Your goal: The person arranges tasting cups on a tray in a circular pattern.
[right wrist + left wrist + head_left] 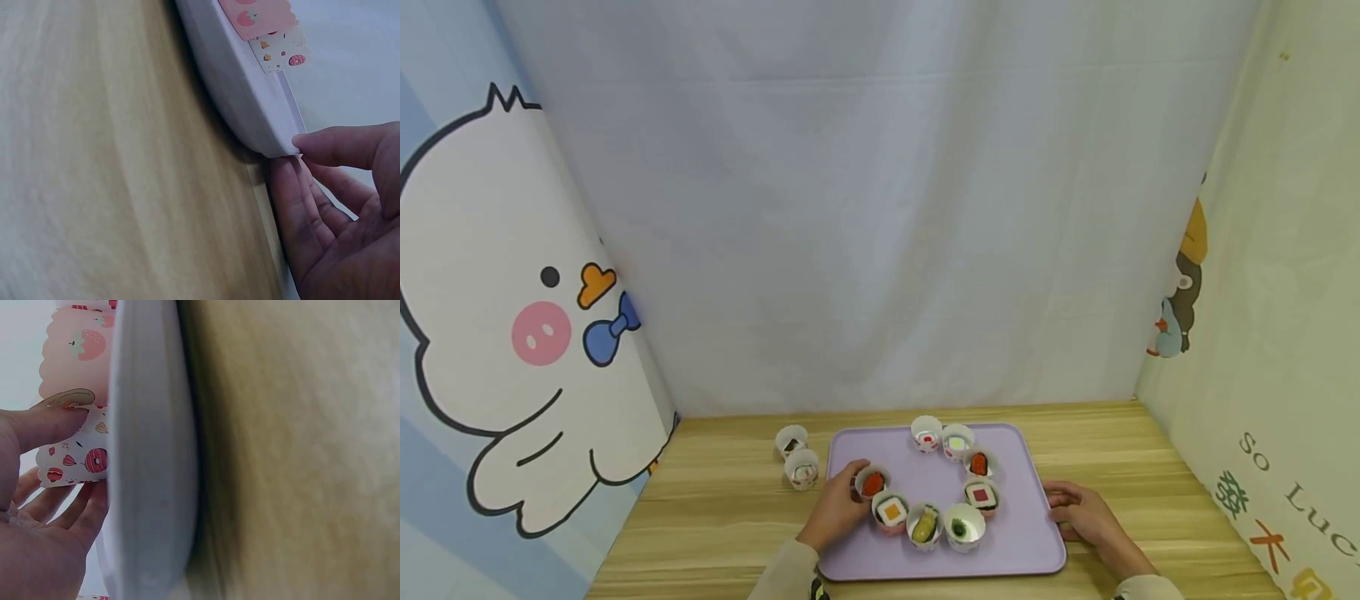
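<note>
My left hand (pixel 841 508) is at the left side of a lilac tray (pixel 917 467). Its thumb and fingers grip a printed paper cup (pixel 74 450) holding a red-topped piece of toy-like sushi (pixel 872 484). Touching that cup is a pink cup with a white piece and orange square (pixel 891 512). In the left wrist view a pink strawberry-print cup (pixel 75 356) stands beside the gripped one. At the tray's right edge is my right hand (pixel 1084 515). In the right wrist view, its thumb (pixel 340 144) lies on the tray's rim with fingers against the edge from below.
More filled cups curve round the tray, among them a yellow-topped one (pixel 924 527), a green-topped one (pixel 964 528) and a red-square one (pixel 981 497). Two cups, one nearer (pixel 802 469), stand on the wooden table (pixel 715 492) left of the tray. Curtains enclose the back and sides.
</note>
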Demonstrator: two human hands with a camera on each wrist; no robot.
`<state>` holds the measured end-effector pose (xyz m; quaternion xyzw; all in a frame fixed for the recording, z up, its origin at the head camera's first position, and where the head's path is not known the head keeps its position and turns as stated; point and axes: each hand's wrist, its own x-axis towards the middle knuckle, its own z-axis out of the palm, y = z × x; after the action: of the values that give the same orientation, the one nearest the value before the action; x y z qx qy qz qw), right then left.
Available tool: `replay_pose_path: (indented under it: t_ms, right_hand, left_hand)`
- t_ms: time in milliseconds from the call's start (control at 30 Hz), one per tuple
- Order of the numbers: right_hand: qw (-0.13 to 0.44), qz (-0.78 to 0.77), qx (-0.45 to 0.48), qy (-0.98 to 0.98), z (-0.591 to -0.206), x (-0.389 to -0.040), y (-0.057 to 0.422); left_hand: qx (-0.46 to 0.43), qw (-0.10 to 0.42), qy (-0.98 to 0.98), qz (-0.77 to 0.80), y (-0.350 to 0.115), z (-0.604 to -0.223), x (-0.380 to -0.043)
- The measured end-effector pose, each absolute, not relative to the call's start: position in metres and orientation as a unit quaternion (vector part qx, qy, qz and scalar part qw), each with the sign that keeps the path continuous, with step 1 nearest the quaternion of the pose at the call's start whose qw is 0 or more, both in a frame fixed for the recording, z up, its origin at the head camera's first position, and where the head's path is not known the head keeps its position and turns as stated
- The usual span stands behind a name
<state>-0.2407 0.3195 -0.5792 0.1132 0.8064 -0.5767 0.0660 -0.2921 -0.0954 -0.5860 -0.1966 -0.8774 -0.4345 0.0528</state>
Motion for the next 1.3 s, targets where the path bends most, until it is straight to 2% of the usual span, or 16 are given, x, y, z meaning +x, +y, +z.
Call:
replay_pose_path:
  t_ms: [233,667,967,1300]
  right_hand:
    - [0.064,-0.577,0.118,0.806,-0.58,-0.2408,0.319]
    - [0.059,-0.578,0.119,0.805,-0.5751,-0.2392,0.3166]
    - [0.061,-0.573,0.12,0.809,-0.5787,-0.2394,0.3168]
    - [0.061,-0.573,0.124,0.808,-0.5776,-0.2398,0.3171]
  left_hand:
    - [-0.208,0.051,-0.871,-0.441,-0.0963,-0.588,-0.2898]
    - [-0.221,0.004,-0.857,-0.466,-0.1004,-0.5875,-0.2846]
    - [-0.21,0.022,-0.866,-0.453,-0.0979,-0.5867,-0.2844]
    - [-0.202,0.006,-0.849,-0.488,-0.1036,-0.5843,-0.2824]
